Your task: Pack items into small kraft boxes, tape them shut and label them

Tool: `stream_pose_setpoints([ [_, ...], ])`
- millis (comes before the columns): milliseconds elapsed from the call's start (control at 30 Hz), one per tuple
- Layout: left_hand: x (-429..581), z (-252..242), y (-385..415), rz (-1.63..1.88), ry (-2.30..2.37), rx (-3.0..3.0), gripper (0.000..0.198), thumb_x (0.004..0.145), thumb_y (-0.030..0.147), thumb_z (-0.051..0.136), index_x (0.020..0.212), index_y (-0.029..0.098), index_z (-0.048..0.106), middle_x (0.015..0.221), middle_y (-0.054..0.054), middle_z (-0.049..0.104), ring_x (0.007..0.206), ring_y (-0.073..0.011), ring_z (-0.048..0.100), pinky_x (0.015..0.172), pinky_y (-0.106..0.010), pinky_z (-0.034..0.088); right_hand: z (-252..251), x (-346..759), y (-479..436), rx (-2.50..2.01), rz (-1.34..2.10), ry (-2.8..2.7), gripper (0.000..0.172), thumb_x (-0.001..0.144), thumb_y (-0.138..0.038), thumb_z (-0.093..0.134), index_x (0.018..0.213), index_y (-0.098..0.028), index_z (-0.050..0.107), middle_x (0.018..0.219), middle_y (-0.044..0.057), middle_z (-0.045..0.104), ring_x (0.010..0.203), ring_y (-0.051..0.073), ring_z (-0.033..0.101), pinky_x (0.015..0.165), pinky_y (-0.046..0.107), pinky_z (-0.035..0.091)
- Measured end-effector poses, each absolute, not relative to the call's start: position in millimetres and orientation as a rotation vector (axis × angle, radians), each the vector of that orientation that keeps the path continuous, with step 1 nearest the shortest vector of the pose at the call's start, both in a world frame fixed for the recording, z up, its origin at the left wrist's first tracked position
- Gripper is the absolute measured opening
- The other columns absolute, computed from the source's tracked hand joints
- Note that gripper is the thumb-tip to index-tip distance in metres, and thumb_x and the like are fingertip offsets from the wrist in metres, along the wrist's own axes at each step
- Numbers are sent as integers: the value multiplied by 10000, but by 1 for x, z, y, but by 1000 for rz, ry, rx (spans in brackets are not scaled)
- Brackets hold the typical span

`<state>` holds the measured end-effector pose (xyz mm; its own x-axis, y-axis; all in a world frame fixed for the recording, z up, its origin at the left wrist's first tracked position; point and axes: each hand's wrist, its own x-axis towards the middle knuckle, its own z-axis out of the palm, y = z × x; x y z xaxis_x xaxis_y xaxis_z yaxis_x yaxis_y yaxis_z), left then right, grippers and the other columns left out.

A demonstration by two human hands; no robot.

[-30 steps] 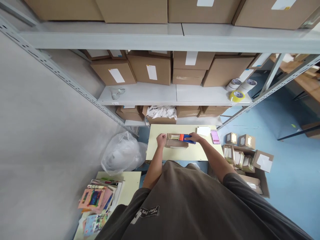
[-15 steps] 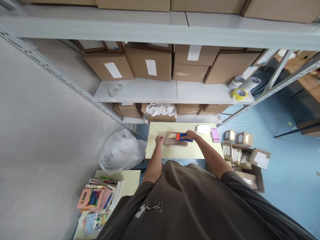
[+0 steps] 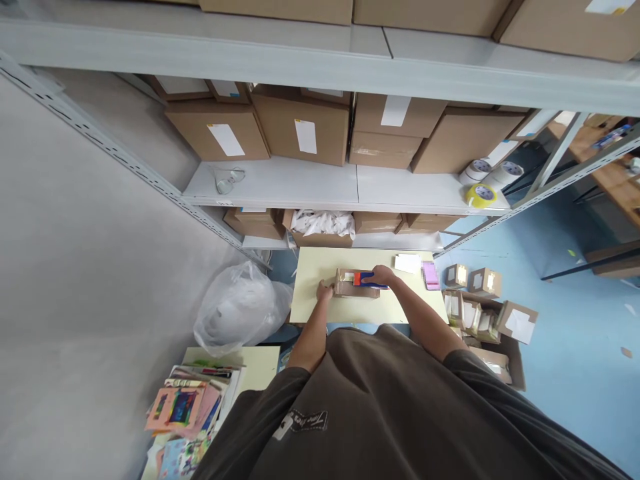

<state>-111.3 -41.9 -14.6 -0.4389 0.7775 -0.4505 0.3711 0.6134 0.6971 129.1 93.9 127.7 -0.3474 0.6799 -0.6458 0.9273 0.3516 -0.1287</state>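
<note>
Two hands work one cardboard carton [image 3: 350,289], the right hand [image 3: 383,275] closed on a blue-handled tape dispenser [image 3: 373,283], the left hand [image 3: 325,291] against the carton's end, its grip unclear, more small cartons [image 3: 484,282] lying on the floor [image 3: 575,320].

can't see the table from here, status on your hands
Right hand gripping blue-and-orange tape dispenser on brown cardboard box; left hand against box's left end; white paper and pink packet lie apart

**Item Count, Packing Area**

Hands: one left hand [image 3: 325,291], one right hand [image 3: 383,275]. Tape dispensers [image 3: 371,280]: one. Cardboard boxes on table [image 3: 350,289]: one. Tables [image 3: 320,280]: two. Tape rolls on shelf [image 3: 481,195]: three. Plastic bags [image 3: 240,310]: one.
</note>
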Motion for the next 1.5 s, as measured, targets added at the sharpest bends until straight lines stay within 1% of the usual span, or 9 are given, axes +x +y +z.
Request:
stream_pose_setpoints([
  [133,-129,11,-24,569,1953,1309,845,845,388,792,1619,230,492,1633,-149,533,1500,-316,521,1223,-384,431,129,129,94,1395,-688,2115,698,871,-783,712,1127,-142,819,1106,181,813,996,295,777,716,280,509],
  [267,-126,31,0,189,1479,1779,1335,535,341,1014,1692,273,351,1789,-147,261,1555,-386,440,1215,-408,444,126,122,92,1422,-676,2098,750,838,-809,732,1166,-138,806,1118,197,807,1009,310,779,729,287,527],
  [333,-121,33,5,75,1460,1847,1427,476,296,1033,1705,295,308,1807,-157,191,1526,-411,475,1182,-423,477,126,120,91,1454,-668,2089,787,815,-824,745,1195,-136,795,1129,203,803,1023,316,777,734,288,533],
  [767,-115,19,11,135,1400,1787,1406,543,354,1015,1720,255,252,1809,-185,142,1546,-394,455,1190,-419,466,132,190,92,1473,-919,2098,756,824,-849,710,1196,-198,804,1083,131,818,967,282,774,690,271,496],
  [1067,-114,28,11,122,1424,1748,1427,499,413,1042,1712,277,303,1813,-157,150,1582,-389,396,1228,-404,424,127,175,96,1450,-853,2087,815,798,-857,729,1183,-141,791,1107,190,804,985,311,776,713,296,523],
  [1167,-109,29,3,260,1489,1637,1277,683,535,948,1727,254,268,1820,-158,124,1629,-345,316,1252,-383,382,129,168,94,1453,-835,2080,807,798,-837,746,1198,-138,783,1143,197,799,1006,320,775,725,303,535],
  [1300,-80,23,-13,417,1911,1252,875,1033,621,527,1734,206,207,1745,-196,351,1559,-301,454,1205,-404,422,133,167,89,1487,-816,2059,780,830,-828,722,1193,-141,783,1149,190,799,1070,327,762,763,298,541],
  [1400,-52,17,-19,398,2006,1086,714,1087,644,331,1625,185,426,1472,-200,670,1358,-323,651,1096,-415,495,136,164,86,1509,-824,2046,811,834,-845,702,1223,-137,770,1171,195,792,1089,324,757,765,293,541],
  [1500,-39,12,-21,413,2066,1064,666,1099,627,263,1513,195,556,1261,-179,773,1205,-324,728,994,-407,533,137,160,85,1513,-820,2038,820,831,-847,709,1241,-140,764,1190,203,786,1090,323,754,773,299,542],
])
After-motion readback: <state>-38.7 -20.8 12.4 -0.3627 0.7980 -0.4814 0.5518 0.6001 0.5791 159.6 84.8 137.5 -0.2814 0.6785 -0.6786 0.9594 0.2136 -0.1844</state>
